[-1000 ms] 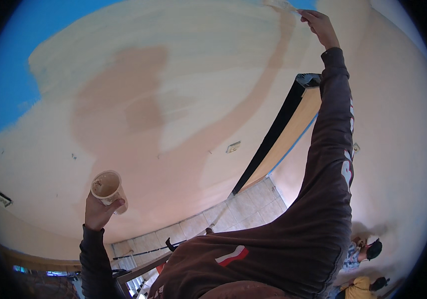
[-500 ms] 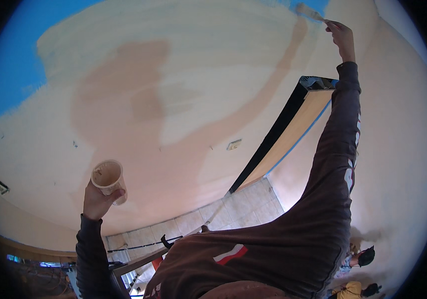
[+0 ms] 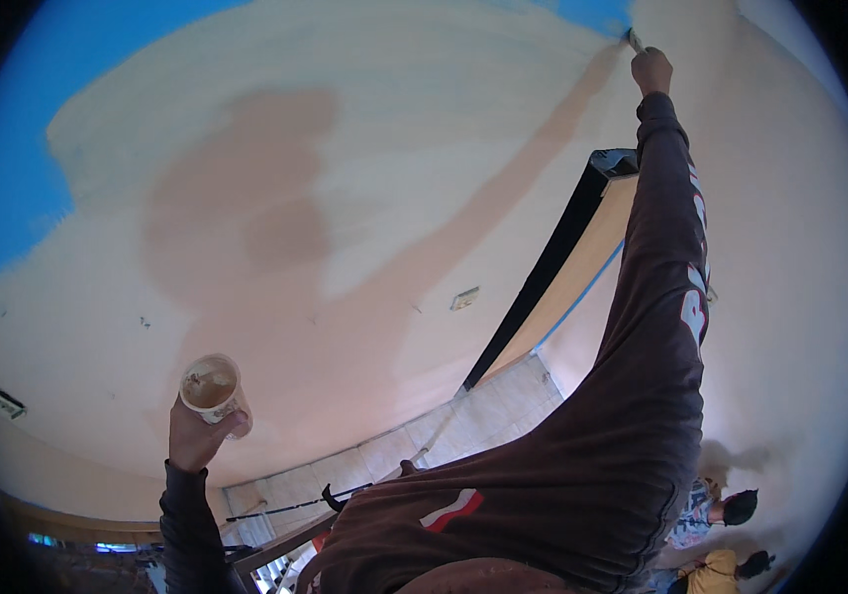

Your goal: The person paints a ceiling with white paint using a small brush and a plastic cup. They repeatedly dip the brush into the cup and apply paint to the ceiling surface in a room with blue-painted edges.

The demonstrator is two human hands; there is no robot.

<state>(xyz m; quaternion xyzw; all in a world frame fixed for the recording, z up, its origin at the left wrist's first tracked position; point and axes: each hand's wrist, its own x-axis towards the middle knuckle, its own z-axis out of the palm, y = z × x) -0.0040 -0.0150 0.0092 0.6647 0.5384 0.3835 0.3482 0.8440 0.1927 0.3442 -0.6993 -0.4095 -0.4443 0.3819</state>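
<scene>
My left hand (image 3: pixel 194 436) is wrapped round a clear plastic cup (image 3: pixel 214 384) with pale paint smeared inside, held low in front of the wall. High up at the right, my outstretched right hand (image 3: pixel 652 71) grips a paintbrush (image 3: pixel 637 42). Its bristles touch the wall (image 3: pixel 424 129) at the lower edge of a bright blue patch (image 3: pixel 587 12). Cream paint covers most of the wall, and another blue area (image 3: pixel 13 188) shows at the far left. Shadows of my head and right arm fall across the painted surface.
A tall black-edged wooden panel (image 3: pixel 567 277) stands against the wall near my right arm. Sockets (image 3: pixel 465 298) sit in the wall. Below are floor tiles (image 3: pixel 374 460) and a metal frame (image 3: pixel 280 540). Two people (image 3: pixel 711 515) are at the lower right.
The brush in my right hand has moved down and slightly right, and my wrist has turned. My left hand with the cup has lowered a little.
</scene>
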